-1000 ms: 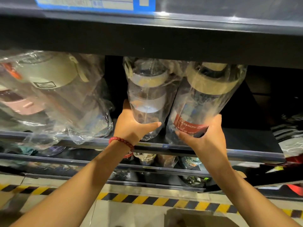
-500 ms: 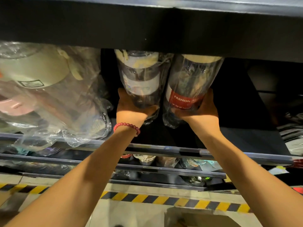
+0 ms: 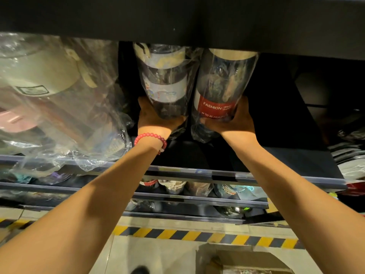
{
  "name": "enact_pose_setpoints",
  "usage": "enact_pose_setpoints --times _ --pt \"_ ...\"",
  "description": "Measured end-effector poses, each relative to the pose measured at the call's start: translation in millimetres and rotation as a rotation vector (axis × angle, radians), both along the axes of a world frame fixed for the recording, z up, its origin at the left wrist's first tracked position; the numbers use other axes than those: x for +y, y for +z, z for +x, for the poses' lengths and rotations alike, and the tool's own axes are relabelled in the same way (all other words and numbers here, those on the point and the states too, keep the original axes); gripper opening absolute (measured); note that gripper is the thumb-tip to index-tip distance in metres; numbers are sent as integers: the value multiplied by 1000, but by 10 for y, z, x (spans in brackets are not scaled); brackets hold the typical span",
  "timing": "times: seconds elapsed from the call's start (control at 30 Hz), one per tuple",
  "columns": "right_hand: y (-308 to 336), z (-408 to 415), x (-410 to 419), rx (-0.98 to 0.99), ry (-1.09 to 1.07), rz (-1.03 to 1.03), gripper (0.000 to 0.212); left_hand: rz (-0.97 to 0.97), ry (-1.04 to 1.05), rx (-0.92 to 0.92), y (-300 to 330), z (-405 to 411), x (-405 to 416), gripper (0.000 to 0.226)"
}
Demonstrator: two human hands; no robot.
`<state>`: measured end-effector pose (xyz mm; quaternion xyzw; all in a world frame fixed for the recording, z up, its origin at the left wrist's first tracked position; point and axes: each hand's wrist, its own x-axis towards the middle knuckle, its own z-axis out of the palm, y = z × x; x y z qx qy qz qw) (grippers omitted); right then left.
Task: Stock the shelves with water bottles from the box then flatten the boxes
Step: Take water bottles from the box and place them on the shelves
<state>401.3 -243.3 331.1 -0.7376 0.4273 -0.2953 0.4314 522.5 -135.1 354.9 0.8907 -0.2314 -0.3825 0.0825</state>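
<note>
Two clear water bottles in plastic wrap stand side by side deep inside the dark shelf bay. My left hand (image 3: 156,120), with a red bead bracelet at the wrist, grips the base of the left bottle (image 3: 165,82), which has a white printed band. My right hand (image 3: 236,121) grips the base of the right bottle (image 3: 221,89), which carries a red FASHION label and a cream lid. The shelf above hides both bottle tops. A cardboard box (image 3: 246,262) sits open on the floor below.
Plastic-wrapped bottles with cream and pink lids (image 3: 49,91) fill the shelf to the left. The shelf's front rail (image 3: 197,172) crosses under my forearms. Lower shelves (image 3: 197,200) hold more wrapped goods. Yellow-black hazard tape (image 3: 197,235) marks the floor. Dark shelf space lies to the right.
Both hands have pushed the two bottles farther back and up into the shelf bay, away from the front rail. My grips on the bottle bases are unchanged.
</note>
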Motion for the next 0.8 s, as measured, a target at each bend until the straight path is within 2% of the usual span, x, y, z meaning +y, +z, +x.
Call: enact_pose_setpoints --times 0.07,0.17,0.23,0.3,0.33,0.4,0.43,0.5,0.57,0.7,0.8 --pt "53 -24 -7 42 16 101 78 -28 -16 12 11 13 84 42" --pt "121 -112 -32 68 52 85 86 -86 152 64 100 -60 241 36" --pt "268 -234 46 113 80 115 79 -356 340 99 117 -107 289 20" --pt "392 -415 155 161 106 102 69 -626 390 -4 210 -185 375 62" --pt "479 -529 235 224 131 61 65 -642 359 -34 285 -264 466 76" --pt "670 -753 460 385 202 -46 64 -583 198 -120 405 -430 638 83" --pt "759 -863 577 449 232 -97 63 -550 106 -175 447 -513 740 84" --pt "922 -1088 802 528 294 -180 49 -483 -85 -299 580 -715 922 81" --pt "1066 -1330 1038 641 325 -316 41 -513 -256 -433 728 -950 1101 73" --pt "1237 -1859 1448 698 236 -492 41 -563 -475 -638 926 -1371 1346 73" --pt "1256 -2259 1775 695 117 -479 48 -581 -595 -621 1064 -1715 1471 77"
